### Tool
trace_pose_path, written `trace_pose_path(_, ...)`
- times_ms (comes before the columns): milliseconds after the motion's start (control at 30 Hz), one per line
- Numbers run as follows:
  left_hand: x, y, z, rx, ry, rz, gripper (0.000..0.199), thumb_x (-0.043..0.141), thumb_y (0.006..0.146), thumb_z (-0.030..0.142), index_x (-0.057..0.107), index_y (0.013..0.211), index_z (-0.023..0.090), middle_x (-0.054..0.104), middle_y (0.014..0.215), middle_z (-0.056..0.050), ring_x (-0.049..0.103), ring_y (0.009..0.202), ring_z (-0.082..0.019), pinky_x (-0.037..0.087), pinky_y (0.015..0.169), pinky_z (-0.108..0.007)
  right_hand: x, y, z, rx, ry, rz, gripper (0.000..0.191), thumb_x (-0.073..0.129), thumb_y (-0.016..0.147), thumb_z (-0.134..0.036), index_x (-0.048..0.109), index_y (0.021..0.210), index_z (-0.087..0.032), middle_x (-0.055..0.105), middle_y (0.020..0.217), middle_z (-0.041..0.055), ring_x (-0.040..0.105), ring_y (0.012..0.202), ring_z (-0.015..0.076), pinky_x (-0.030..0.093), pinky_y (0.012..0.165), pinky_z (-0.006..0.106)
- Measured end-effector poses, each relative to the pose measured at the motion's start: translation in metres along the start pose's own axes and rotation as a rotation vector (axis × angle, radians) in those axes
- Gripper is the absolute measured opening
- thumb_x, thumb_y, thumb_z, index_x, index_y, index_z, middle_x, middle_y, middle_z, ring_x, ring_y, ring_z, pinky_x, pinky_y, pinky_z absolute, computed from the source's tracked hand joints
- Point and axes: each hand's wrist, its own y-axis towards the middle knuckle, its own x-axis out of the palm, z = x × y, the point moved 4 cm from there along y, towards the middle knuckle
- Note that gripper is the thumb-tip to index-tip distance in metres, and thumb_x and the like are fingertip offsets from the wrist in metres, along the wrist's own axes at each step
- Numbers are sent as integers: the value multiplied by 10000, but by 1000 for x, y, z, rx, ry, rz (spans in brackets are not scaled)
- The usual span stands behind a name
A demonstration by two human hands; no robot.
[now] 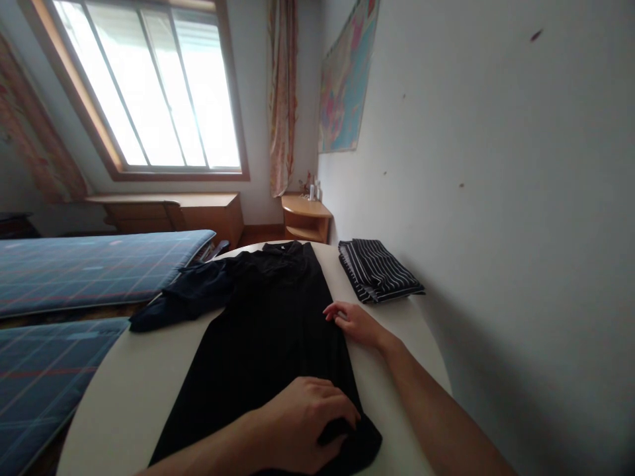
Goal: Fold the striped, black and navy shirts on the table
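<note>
A black shirt [262,330] lies lengthwise on a round white table [119,390], its collar at the far end. One dark navy sleeve [193,294] spreads out to the left, and the right edge of the shirt runs nearly straight. Near the lower right corner of the cloth, my left hand [310,420] is curled with fingers and thumb around some fabric; the grip is partly hidden. Farther up the right edge is my right hand [360,325], fingers loosely stretched out and apart, fingertips at the cloth, holding nothing.
A folded black-and-white striped garment [381,268] rests at the table's far right, close to the white wall [496,198]. To the left are beds with blue plaid mattresses [89,271]. A wooden desk [208,201] and a small corner shelf [306,208] stand beyond.
</note>
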Motion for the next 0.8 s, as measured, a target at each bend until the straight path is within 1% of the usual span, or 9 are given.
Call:
trace_pose_path(67,4,-1,1,-95,39,-37,318,643,812,216,607,1124,264,717,1103,0,676,987,-190,501,931,-294,0,0,0,6,-7,0,309,514,821,-128,697,1067,-166,735,930,36,659,860,166,471,814,285)
trace_pose_path(133,11,0,0,-177,95,-53,472,702,794,340,561,1241,288,695,1147,-20,664,1012,-238,518,910,-352,0,0,1,7,-6,1,307,513,829,-129,697,1072,-165,734,931,36,659,870,165,468,814,282)
trace_pose_path(233,25,6,1,-220,205,-60,665,727,773,469,474,1364,300,655,1209,-62,643,1023,-286,538,839,-392,0,-1,0,12,-5,-5,296,512,838,-134,694,1069,-162,732,934,40,660,878,165,468,811,280)
trace_pose_path(300,33,12,2,-218,303,-71,592,701,805,465,501,1332,285,650,1178,-87,645,974,-290,544,746,-376,0,-1,0,13,-5,-5,294,512,839,-136,695,1067,-161,733,933,40,662,870,164,468,807,279)
trace_pose_path(400,42,19,5,-168,440,-98,258,633,881,389,611,1094,244,663,1049,-86,652,880,-266,521,628,-335,0,-1,0,0,-5,-3,297,512,837,-135,696,1069,-161,734,930,40,665,873,165,471,808,278)
trace_pose_path(467,44,23,9,-109,508,-86,135,621,897,342,615,950,218,664,955,-75,647,816,-244,498,577,-317,0,-1,0,-13,-10,2,295,512,837,-135,696,1067,-160,735,928,43,666,879,170,477,816,284)
trace_pose_path(667,58,24,18,107,641,21,117,634,914,306,589,883,202,653,859,-33,623,715,-173,434,465,-281,2,2,4,-66,-57,35,265,538,842,-156,706,1046,-169,731,1017,69,669,959,201,492,906,332)
trace_pose_path(733,64,22,20,177,678,25,98,613,939,285,588,888,205,646,836,-6,619,689,-149,415,445,-255,2,3,5,-77,-84,42,253,539,854,-169,710,1041,-180,729,1026,69,667,967,205,495,915,342)
trace_pose_path(800,63,20,21,222,651,-3,104,571,973,305,599,943,210,661,861,5,629,700,-133,437,473,-224,2,3,5,-80,-111,47,248,537,864,-174,713,1038,-188,729,1012,67,667,960,207,501,912,348)
